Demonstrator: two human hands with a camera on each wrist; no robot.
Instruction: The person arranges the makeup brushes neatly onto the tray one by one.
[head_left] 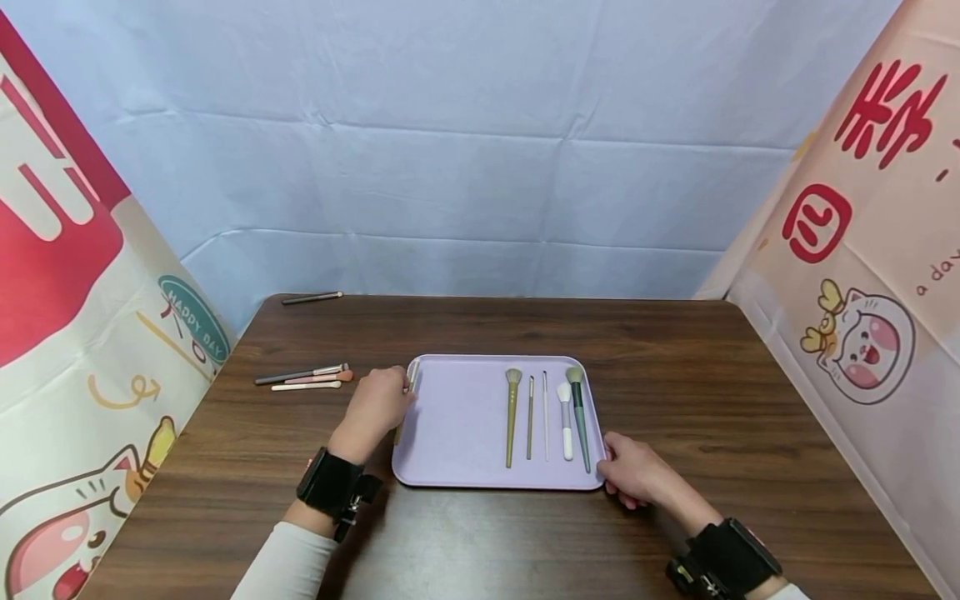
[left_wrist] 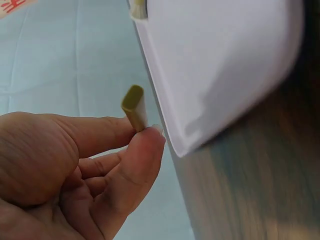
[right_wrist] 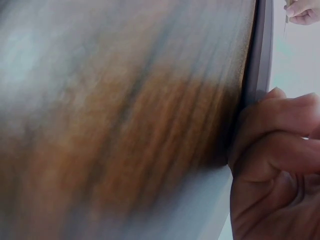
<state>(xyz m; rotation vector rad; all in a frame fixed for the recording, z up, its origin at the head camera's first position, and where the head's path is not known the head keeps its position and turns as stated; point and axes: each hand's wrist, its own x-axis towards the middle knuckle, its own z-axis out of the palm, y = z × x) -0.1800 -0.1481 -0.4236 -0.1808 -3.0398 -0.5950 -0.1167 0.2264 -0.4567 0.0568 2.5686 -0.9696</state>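
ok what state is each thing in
olive-ended tool: pinched by left hand
lilac tray: on the table, right hand holding its near right corner
five brushes: lying side by side on the tray
three brushes: lying close together, left of the tray
dark brush: lying alone at the table's far left corner

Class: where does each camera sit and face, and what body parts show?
Head: on head, facing forward, down at lilac rectangular tray; left hand, right hand show.
Left wrist: worn there, facing the left hand pinching a flat olive handle.
Right wrist: worn there, facing brown wood-grain table; right hand, distant left hand show.
Head and left wrist share the tray.
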